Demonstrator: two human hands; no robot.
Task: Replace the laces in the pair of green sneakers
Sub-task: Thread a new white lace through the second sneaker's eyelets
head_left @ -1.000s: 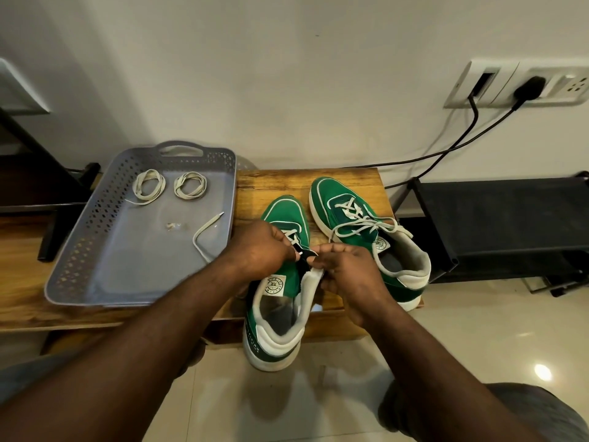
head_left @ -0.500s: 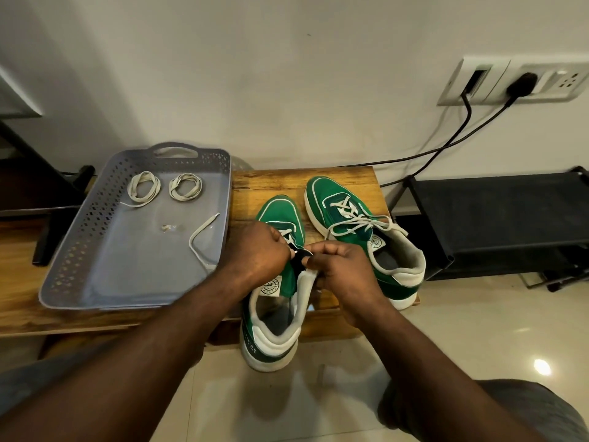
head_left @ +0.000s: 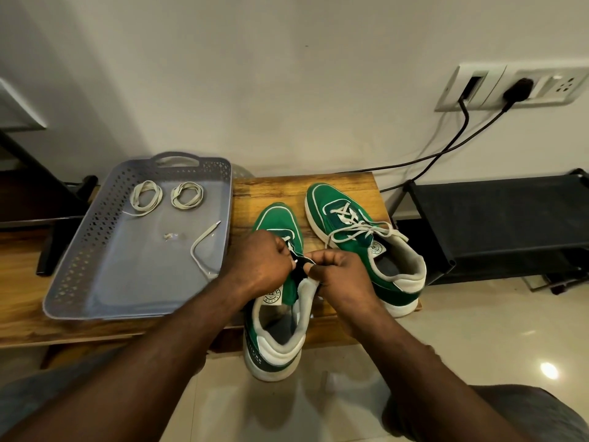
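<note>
- Nearest: near sneaker [head_left: 276, 347], heel overhanging the bench [head_left: 271, 186]; left hand [head_left: 258, 266] pinches a white lace end [head_left: 294, 258] at its eyelets; right hand [head_left: 342, 274] pinches the eyelet flap; step judged: unlacing this shoe; next, drawing the lace clear.
- Beyond: far sneaker [head_left: 334, 202], fully laced, on the bench.
- Farthest: tray [head_left: 79, 244]; holds two coiled laces [head_left: 146, 197], one loose lace [head_left: 199, 242], small scraps [head_left: 170, 236].

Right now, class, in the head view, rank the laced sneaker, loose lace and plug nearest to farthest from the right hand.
1. Laced sneaker: beside right hand.
2. Loose lace: left, in tray.
3. Plug: far wall, right.
</note>
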